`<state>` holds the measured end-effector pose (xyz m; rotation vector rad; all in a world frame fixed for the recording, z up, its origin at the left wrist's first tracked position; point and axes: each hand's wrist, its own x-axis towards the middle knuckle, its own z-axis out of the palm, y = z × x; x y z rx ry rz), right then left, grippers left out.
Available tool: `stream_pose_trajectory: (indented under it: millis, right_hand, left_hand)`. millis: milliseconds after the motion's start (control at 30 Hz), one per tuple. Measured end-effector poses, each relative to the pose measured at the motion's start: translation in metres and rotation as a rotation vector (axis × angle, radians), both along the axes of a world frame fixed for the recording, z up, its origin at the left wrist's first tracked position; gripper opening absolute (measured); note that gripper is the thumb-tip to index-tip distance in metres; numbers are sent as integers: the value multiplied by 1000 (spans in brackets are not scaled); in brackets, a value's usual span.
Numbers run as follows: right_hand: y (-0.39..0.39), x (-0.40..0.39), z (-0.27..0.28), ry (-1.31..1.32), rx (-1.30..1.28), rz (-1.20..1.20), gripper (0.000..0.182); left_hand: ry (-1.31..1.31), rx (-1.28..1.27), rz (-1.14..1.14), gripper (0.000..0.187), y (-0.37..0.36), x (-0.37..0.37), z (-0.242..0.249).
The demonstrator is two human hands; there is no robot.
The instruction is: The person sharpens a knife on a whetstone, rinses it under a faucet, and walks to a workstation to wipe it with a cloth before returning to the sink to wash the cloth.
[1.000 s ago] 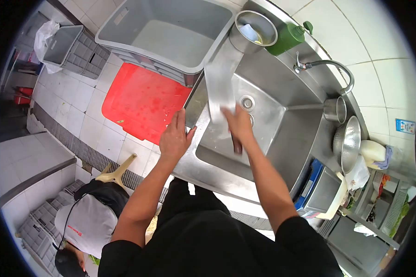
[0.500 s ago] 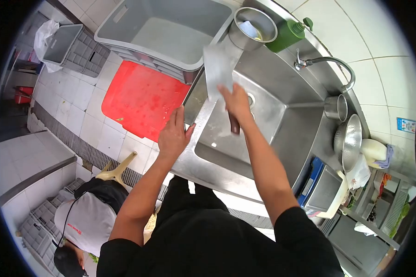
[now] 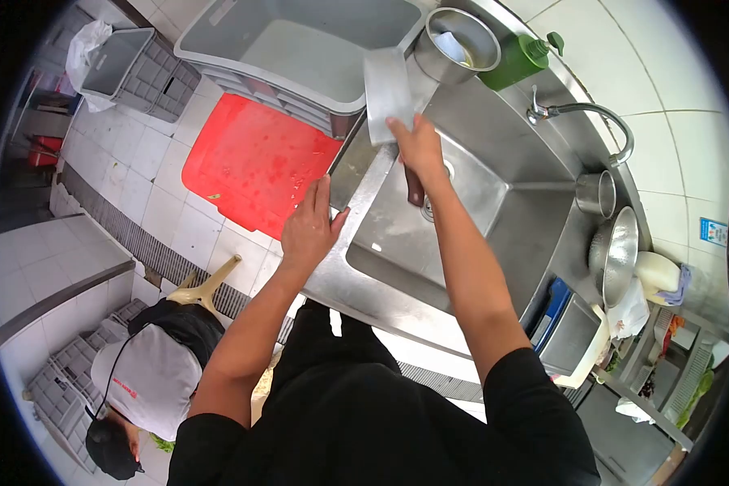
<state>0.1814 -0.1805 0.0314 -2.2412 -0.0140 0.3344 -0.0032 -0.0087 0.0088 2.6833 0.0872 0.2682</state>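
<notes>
A wide-bladed cleaver (image 3: 388, 91) with a dark wooden handle is in my right hand (image 3: 421, 152), its blade pointing up over the sink's left rim, close to the grey tub. The stainless sink (image 3: 478, 194) lies under my right forearm. My left hand (image 3: 310, 227) rests by the sink's left edge, fingers stretched forward and thumb apart, touching the edge of a dark flat surface (image 3: 352, 168); whether anything is under the palm is hidden. Left of that hand lies a red board or lid (image 3: 255, 162).
A grey tub (image 3: 300, 53) stands at the top. Beyond the sink are a metal pot (image 3: 457, 69), a green pump bottle (image 3: 517, 63), a faucet (image 3: 583, 108) and a metal cup (image 3: 595, 194). A person in grey (image 3: 150, 381) bends at lower left near a stool (image 3: 209, 287).
The view has shifted slightly. My right hand and the cleaver have moved a little, and the blade looks sharper than before. My left hand stays by the sink edge.
</notes>
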Motion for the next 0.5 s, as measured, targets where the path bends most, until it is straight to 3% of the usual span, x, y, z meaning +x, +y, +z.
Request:
stream_pose_trajectory:
  millis: [33, 67, 133, 200, 300, 333, 433, 500]
  right_hand:
    - [-7, -12, 0, -35, -2, 41, 44]
    - [-14, -43, 27, 148, -72, 42, 43]
    - [-44, -108, 22, 109, -128, 101, 43]
    - [-58, -154, 46, 419, -121, 41, 43]
    - [-64, -140, 26, 243, -125, 114, 44]
    - [-50, -111, 21, 173, -192, 121, 45]
    - [-3, -16, 15, 57, -79, 25, 47]
    - [3, 2, 12, 48, -92, -2, 46]
  left_hand:
    - [47, -42, 3, 72, 0, 1, 0]
    - [97, -85, 7, 72, 0, 1, 0]
    - [43, -53, 10, 72, -1, 2, -3]
    - [-6, -1, 26, 72, 3, 2, -4]
    - [11, -20, 0, 72, 2, 0, -7]
    - [-5, -21, 1, 72, 2, 0, -9]
    - [-13, -11, 11, 72, 0, 0, -6]
    - [1, -7, 1, 72, 1, 0, -1]
